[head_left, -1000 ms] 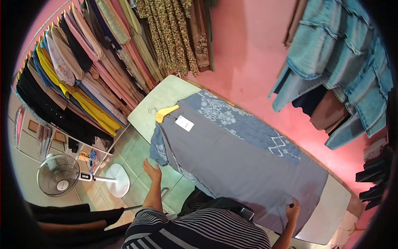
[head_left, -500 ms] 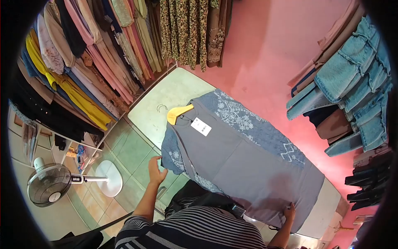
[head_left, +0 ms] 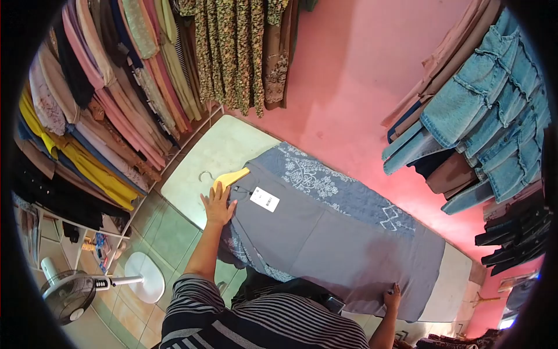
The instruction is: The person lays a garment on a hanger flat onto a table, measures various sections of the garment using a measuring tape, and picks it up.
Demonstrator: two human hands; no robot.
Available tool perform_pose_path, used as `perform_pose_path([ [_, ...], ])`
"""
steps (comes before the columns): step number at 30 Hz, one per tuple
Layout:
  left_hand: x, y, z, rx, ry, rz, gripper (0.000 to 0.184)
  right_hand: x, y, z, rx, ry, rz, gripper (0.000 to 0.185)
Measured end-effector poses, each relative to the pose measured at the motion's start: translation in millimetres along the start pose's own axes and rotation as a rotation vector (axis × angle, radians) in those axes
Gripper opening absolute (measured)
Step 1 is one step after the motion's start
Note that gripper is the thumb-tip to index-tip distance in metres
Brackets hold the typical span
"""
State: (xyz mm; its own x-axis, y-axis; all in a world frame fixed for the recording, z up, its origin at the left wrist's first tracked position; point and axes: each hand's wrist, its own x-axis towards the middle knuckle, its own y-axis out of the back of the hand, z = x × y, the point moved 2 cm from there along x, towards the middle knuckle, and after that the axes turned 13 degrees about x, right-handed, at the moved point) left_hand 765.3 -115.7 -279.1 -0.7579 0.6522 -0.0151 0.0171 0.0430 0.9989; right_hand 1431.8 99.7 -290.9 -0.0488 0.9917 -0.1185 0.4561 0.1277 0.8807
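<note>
A long grey dress (head_left: 314,232) with blue, white-patterned parts lies spread across a pale ironing-board-like table (head_left: 195,151). In its neck is a yellow hanger (head_left: 231,177) with a metal hook, and a white barcode tag (head_left: 264,199) rests on the chest. My left hand (head_left: 218,207) is spread over the near shoulder, its fingertips by the hanger. At the near edge of the lower part, my right hand (head_left: 393,298) is closed on the cloth; part of its grip is hidden. The near sleeve is partly covered by my left arm.
Clothes hang on a rack (head_left: 104,93) to the left, with patterned garments (head_left: 229,58) at the back. Denim clothes (head_left: 476,87) hang at right, beside a pink wall (head_left: 343,75). A standing fan (head_left: 70,291) is at lower left on the tiled floor.
My left hand has moved up from beside the near sleeve onto the shoulder near the hanger. My right hand stays at the dress's lower edge. The camera view has shifted a little.
</note>
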Motion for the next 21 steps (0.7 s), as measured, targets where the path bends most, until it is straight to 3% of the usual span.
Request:
perform_pose_path([
  [2, 1.5, -1.3, 0.8, -0.078, 0.035, -0.008, 0.057, 4.8, -4.6, 3.3, -0.033, 0.015, -0.013, 0.062],
  [3, 1.9, -2.0, 6.2, -0.081, 0.032, -0.003, 0.057, 6.9, -3.1, -11.7, 0.021, 0.024, 0.091, 0.061],
  [4, 0.7, 0.7, 15.1, -0.137, 0.055, 0.158, 0.053, 9.7, -2.5, -33.6, 0.074, 0.035, 0.193, 0.060],
  [6, -5.4, 26.6, 45.7, -0.338, -0.011, 0.430, 0.039, 18.9, -15.6, -80.1, 0.486, 0.015, 0.002, 0.048],
  [7, -10.0, 31.4, 68.8, -0.481, -0.132, 0.381, 0.034, 18.6, -24.6, -110.7, 0.489, 0.010, 0.001, 0.048],
  [8, -18.6, 33.6, 93.7, -0.622, -0.253, 0.328, 0.030, 15.3, -37.3, -150.8, 0.530, 0.204, -0.119, 0.046],
  [10, -42.6, 27.0, 151.8, -0.992, -0.443, -0.031, 0.017, 2.6, -62.9, -226.9, 0.600, 0.600, -0.356, 0.044],
  [11, -54.5, 13.0, 174.4, -1.129, -0.541, -0.300, 0.021, -2.5, -77.6, -253.8, 0.687, 0.515, -0.480, 0.041],
  [12, -65.3, 9.0, 190.7, -1.212, -0.532, -0.436, 0.022, -6.9, -92.2, -276.0, 0.770, 0.428, -0.603, 0.038],
  [13, -71.5, 7.2, 201.0, -1.292, -0.521, -0.574, 0.023, -8.0, -106.7, -292.6, 0.761, 0.473, -0.617, 0.038],
  [14, -71.8, 8.8, 203.0, -1.291, -0.522, -0.572, 0.023, -8.3, -118.3, -306.2, 0.752, 0.517, -0.631, 0.039],
  [16, -72.2, 4.7, 202.9, -1.442, -0.174, -0.941, 0.021, -9.2, -123.3, -334.3, 0.696, 0.520, -0.639, 0.041],
  [20, -62.2, -2.4, 192.3, -1.648, -0.050, -0.980, 0.019, -7.6, -141.5, -355.4, 0.637, 0.513, -0.716, 0.049],
  [21, -60.8, -1.1, 191.9, -1.706, 0.060, -0.973, 0.020, -7.6, -145.3, -358.6, 0.642, 0.509, -0.719, 0.049],
])
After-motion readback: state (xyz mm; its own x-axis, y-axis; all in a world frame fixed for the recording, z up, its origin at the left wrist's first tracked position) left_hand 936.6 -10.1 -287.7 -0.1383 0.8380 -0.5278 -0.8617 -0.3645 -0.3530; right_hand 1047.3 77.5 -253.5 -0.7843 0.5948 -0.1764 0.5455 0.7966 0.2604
